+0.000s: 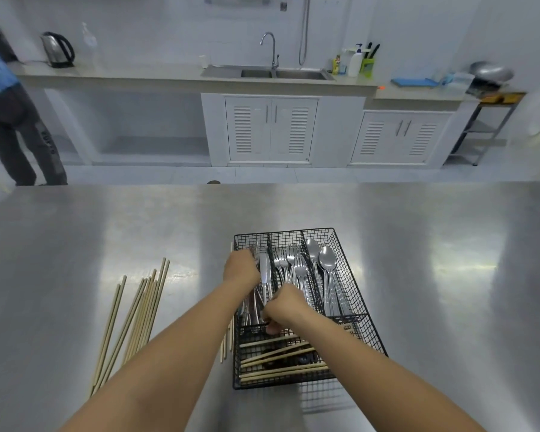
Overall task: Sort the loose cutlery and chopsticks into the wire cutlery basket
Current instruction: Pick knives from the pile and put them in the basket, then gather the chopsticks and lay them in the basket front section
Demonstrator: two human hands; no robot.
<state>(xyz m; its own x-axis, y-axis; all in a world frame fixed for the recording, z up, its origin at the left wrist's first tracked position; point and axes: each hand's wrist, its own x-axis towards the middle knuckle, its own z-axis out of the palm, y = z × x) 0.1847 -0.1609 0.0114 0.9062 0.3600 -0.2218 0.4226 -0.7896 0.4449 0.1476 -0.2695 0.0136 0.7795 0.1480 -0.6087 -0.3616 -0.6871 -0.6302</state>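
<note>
A black wire cutlery basket (360, 294) stands on the steel table. Its far part has three lengthwise compartments: knives (264, 272) on the left, forks (293, 266) in the middle, spoons (326, 263) on the right. The near crosswise compartment holds several chopsticks (281, 357). My left hand (240, 268) reaches into the knife compartment at its far end, fingers around the knife tips. My right hand (282, 307) is closed on the knife handles at the near end of that compartment. A loose bundle of chopsticks (134, 319) lies on the table to the left.
A few chopsticks (226, 341) lie against the basket's left wall outside it. A person (10, 113) stands at far left beyond the table. A counter with a sink (272, 73) and kettle (58, 49) runs along the back wall.
</note>
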